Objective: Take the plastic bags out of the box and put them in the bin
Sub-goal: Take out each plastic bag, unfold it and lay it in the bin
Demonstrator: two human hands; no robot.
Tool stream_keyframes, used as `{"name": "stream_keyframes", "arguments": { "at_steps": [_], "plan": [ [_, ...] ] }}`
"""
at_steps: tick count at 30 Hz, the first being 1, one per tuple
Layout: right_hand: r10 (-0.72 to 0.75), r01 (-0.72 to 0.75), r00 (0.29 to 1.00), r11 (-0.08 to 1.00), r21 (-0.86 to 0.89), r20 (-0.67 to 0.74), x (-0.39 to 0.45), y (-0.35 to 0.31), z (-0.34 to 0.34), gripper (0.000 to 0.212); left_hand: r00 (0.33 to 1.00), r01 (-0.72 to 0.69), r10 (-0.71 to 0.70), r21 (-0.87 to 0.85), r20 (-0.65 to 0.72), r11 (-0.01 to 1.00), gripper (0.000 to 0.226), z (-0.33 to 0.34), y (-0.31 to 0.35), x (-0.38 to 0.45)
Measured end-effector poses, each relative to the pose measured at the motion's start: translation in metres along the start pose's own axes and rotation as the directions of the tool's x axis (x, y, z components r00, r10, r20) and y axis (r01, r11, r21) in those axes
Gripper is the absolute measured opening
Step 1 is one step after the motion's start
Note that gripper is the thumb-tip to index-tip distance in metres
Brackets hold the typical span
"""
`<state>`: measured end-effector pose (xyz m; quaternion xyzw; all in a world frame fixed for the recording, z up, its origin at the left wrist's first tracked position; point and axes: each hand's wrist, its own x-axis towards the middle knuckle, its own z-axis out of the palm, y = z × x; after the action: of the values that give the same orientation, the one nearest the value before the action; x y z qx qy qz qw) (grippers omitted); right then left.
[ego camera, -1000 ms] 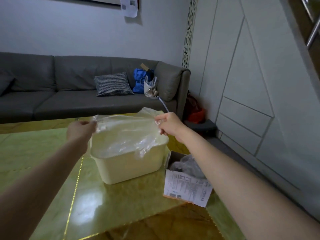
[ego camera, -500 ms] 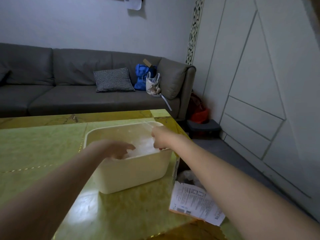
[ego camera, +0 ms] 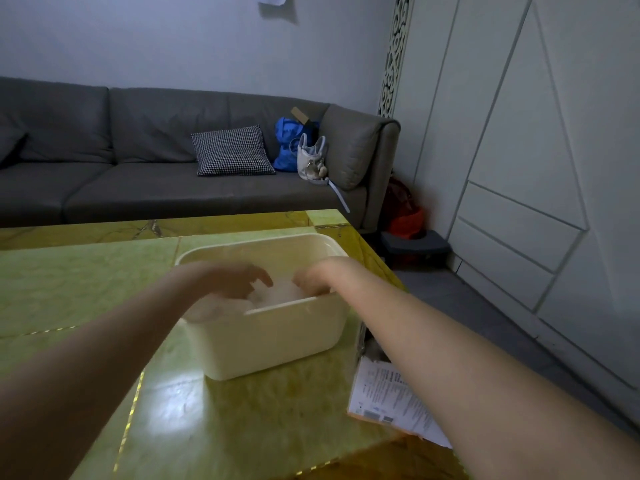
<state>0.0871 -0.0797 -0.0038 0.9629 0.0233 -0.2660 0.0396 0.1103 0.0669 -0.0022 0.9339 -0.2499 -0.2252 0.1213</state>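
Note:
A cream plastic bin stands on the green table near its right edge. A crumpled clear plastic bag lies inside the bin. Both my hands reach into the bin. My left hand is blurred, its fingers spread and pointing down onto the bag. My right hand is on the bag's right side with curled fingers, partly hidden behind the bin's front rim. The cardboard box with a white shipping label sits just off the table's right edge, under my right forearm; its inside is mostly hidden.
A grey sofa runs behind the table, with a checked pillow, a blue bag and a pale handbag on it. A white panelled wall stands to the right, with a red item on the floor at its foot.
A second ago both hands held the bag spread out above the bin. They have since lowered it, and now both hands are down inside the bin on the crumpled bag.

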Motion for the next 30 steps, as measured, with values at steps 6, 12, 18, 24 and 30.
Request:
{"name": "stream_keyframes", "arguments": {
  "at_steps": [6,12,18,24,30],
  "plan": [
    [0.077,-0.077,0.997,0.993,0.085,0.002,0.012,-0.006,0.003,0.051,0.979,-0.202,0.183,-0.329,-0.086,0.922,0.026,-0.018,0.031,-0.024],
    [0.029,-0.028,1.0,0.988,0.153,-0.005,-0.006,0.004,-0.002,0.054,0.977,-0.126,0.158,-0.212,0.14,0.969,0.022,0.002,0.007,-0.014],
    [-0.013,0.014,0.999,0.999,0.032,-0.034,-0.004,0.0,-0.005,0.061,0.992,-0.034,-0.002,0.279,0.128,0.96,0.03,0.008,-0.003,-0.004],
    [-0.018,0.017,0.999,0.999,-0.04,-0.031,0.001,-0.003,-0.002,0.05,0.978,-0.111,0.029,0.396,0.209,0.912,0.017,0.01,-0.005,0.004],
    [-0.089,0.124,0.974,0.98,0.157,-0.211,-0.005,-0.003,-0.016,0.062,0.962,-0.236,0.249,0.113,-0.116,0.965,0.025,-0.028,0.006,-0.01]
  ]
}}
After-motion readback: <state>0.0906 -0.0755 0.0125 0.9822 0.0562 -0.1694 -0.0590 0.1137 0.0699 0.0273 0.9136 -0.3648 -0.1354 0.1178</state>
